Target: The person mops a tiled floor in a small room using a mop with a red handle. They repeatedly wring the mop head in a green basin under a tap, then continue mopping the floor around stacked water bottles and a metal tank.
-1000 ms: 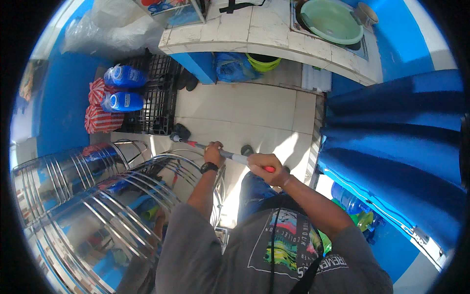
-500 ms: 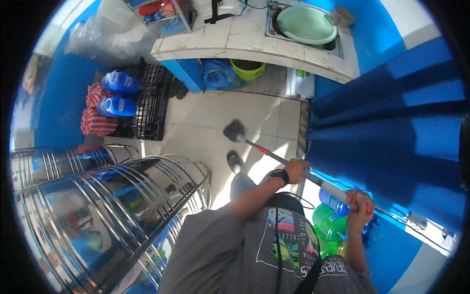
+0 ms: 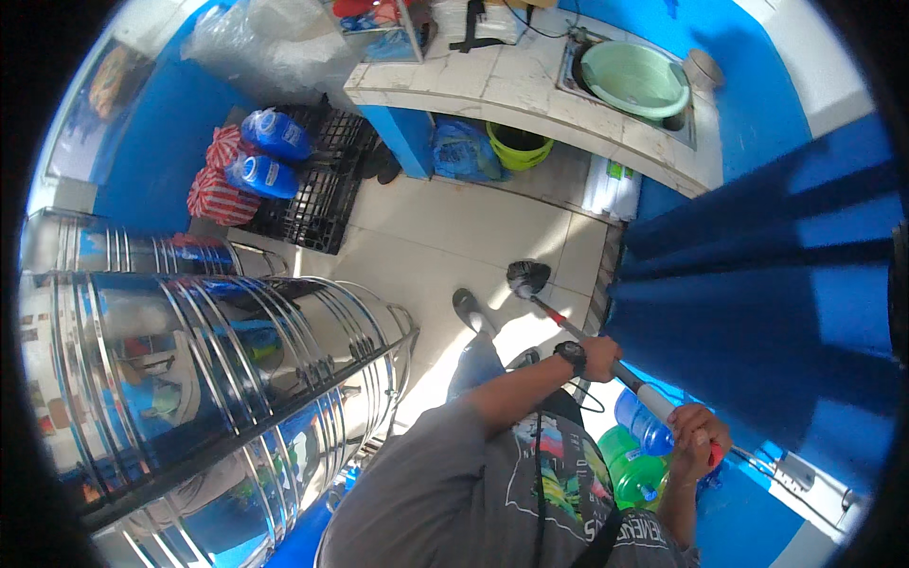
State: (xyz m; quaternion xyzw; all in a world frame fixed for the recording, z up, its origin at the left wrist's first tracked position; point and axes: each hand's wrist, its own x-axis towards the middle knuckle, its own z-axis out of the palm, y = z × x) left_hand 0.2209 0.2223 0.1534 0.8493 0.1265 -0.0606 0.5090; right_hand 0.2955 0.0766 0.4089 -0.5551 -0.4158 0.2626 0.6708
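A mop (image 3: 560, 320) with a dark, tufted head slants across the floor ahead of me, its head resting on pale tiles. My left hand (image 3: 600, 360), with a black watch on the wrist, wraps round the middle of the handle. Higher up, my right hand (image 3: 699, 436) is closed round the grey grip near its red end. Below the handle, beside my right forearm, lie blue (image 3: 644, 423) and green water jugs (image 3: 632, 473), partly hidden. My shoe (image 3: 468, 308) stands on the floor to the left of the mop head.
Chrome racks (image 3: 237, 369) fill the left side. Behind them a black crate (image 3: 322, 194) carries blue containers (image 3: 270, 177) and red-striped bundles (image 3: 222, 194). A tiled counter (image 3: 502, 80) holds a green basin (image 3: 632, 80); a lime bucket (image 3: 519, 151) sits underneath. A blue curtain (image 3: 757, 275) hangs at right.
The mop head has swung right and slightly nearer across the tiles. My left hand has shifted right and down with the handle; both hands keep their hold. My view has turned a little.
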